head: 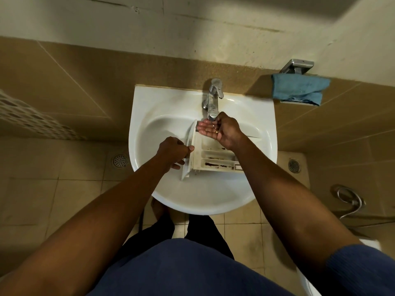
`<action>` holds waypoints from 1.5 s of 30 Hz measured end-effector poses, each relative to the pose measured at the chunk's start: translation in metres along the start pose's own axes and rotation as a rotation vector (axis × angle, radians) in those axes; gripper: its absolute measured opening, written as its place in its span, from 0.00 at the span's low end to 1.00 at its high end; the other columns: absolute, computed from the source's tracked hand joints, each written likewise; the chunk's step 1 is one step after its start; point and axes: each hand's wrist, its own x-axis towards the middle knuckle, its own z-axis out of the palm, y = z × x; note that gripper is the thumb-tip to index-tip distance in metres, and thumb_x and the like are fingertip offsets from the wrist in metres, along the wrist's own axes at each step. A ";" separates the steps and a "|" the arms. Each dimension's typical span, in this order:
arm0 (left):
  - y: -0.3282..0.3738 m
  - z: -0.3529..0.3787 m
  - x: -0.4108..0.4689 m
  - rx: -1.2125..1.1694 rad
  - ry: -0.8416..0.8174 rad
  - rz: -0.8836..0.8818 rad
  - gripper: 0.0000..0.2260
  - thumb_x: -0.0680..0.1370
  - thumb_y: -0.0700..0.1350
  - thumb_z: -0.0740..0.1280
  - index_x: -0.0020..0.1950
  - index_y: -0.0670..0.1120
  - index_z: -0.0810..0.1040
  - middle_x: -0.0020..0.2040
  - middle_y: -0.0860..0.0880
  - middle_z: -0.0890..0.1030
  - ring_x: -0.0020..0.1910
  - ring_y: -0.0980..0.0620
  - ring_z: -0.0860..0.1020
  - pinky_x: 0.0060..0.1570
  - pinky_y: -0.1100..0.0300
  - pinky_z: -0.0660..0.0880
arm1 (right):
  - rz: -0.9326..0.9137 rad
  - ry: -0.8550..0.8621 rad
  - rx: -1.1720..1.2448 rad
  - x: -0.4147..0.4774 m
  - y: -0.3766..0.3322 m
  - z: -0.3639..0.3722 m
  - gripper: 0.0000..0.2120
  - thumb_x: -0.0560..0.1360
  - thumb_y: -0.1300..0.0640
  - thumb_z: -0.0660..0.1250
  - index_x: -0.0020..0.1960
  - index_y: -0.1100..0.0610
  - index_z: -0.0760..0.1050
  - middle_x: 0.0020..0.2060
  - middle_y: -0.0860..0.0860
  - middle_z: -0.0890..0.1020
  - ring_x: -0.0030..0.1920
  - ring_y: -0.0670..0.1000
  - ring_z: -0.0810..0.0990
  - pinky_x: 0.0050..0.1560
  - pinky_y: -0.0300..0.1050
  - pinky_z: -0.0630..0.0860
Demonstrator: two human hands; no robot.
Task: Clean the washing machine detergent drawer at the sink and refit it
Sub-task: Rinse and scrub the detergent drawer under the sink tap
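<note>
Left hand [174, 153] grips the stiff, probably light and slick drawer [213, 155] by its front panel; right hand [222, 131] cupped empty beneath tap [213, 97].

A home bathroom: a white ceramic wall-hung basin [162, 107] with a chrome mixer tap [213, 97], tan wall tiles [74, 82], round metal floor drains [120, 160], and a blue cloth [299, 88] on a chrome holder [297, 66].

Glossy white ceramic sink [149, 107], shiny chrome tap [213, 97], stained matt plastic drawer [213, 155], blue terry cloth [299, 88].
</note>
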 end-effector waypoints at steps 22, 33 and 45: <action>0.003 -0.003 -0.001 0.021 0.005 0.024 0.12 0.77 0.49 0.75 0.55 0.44 0.79 0.47 0.44 0.86 0.42 0.45 0.86 0.43 0.49 0.85 | -0.831 -0.190 -1.967 -0.087 0.103 -0.034 0.28 0.81 0.57 0.61 0.78 0.66 0.63 0.78 0.63 0.65 0.78 0.61 0.65 0.79 0.58 0.61; 0.004 -0.005 0.000 0.058 -0.004 0.035 0.14 0.77 0.49 0.75 0.57 0.44 0.79 0.47 0.44 0.86 0.42 0.45 0.86 0.43 0.48 0.85 | -0.858 -0.112 -1.974 -0.085 0.117 -0.028 0.30 0.83 0.49 0.55 0.81 0.62 0.59 0.80 0.60 0.62 0.81 0.58 0.59 0.81 0.59 0.53; 0.006 -0.005 0.001 0.065 -0.003 0.032 0.13 0.77 0.48 0.75 0.58 0.44 0.79 0.48 0.44 0.86 0.43 0.46 0.86 0.44 0.49 0.85 | -0.915 -0.043 -2.008 -0.090 0.121 -0.039 0.27 0.85 0.49 0.54 0.80 0.61 0.63 0.79 0.58 0.65 0.80 0.56 0.63 0.82 0.58 0.51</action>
